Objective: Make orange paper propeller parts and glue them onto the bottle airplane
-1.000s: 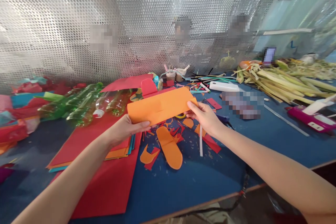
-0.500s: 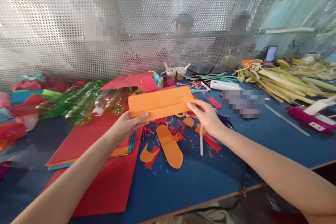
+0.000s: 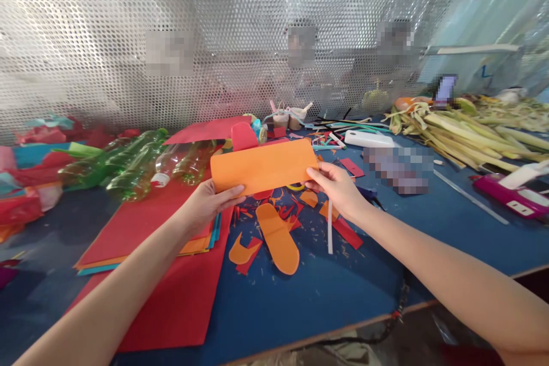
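You are holding a folded orange paper up above the blue table, one hand at each end. Your left hand is pinching its lower left corner, thumb lying across the front; your right hand is gripping the lower right corner between thumb and fingers. The strip's long axis is running left to right between your hands, tilting slightly up toward the right, its broad face turned to you. Both hands are equally near, each closed on its own end. Directly beneath, an orange rounded cut-out is lying among red and orange scraps, with red sheets and plastic bottles off to your left
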A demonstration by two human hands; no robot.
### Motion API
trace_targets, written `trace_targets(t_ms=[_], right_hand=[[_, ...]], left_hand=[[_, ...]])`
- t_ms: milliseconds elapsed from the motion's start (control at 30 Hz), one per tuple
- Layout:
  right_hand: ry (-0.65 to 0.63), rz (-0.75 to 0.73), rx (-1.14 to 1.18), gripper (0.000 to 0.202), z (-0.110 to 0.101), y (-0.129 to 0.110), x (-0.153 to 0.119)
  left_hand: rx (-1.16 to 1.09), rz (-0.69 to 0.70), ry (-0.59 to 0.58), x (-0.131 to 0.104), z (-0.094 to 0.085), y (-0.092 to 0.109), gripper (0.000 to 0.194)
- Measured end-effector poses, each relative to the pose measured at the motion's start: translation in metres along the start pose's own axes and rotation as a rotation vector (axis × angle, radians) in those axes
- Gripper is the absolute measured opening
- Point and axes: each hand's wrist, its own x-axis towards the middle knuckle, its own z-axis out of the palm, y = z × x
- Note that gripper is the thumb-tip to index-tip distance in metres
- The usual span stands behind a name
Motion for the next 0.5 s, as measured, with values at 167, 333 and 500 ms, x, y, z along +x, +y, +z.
trace_targets(t_ms=[167,333,500], right_hand=[[0.074,-0.031,0.065,0.036,-0.002,0.001,0.004],[0.062,0.028,0.143,0.036,-0.002,-0.005,0.003],[-0.067,0.122,0.149,0.037,0.011,-0.008,-0.009]], left_hand=[[-0.072,-0.033,-0.108,-0.003,0.003,0.001,0.030],[-0.207,0.015,-0.089,-0.012,0.018,0.001,0.028],[-0.199,0.042,-0.138,-0.025,0.036,-0.008,0.031]])
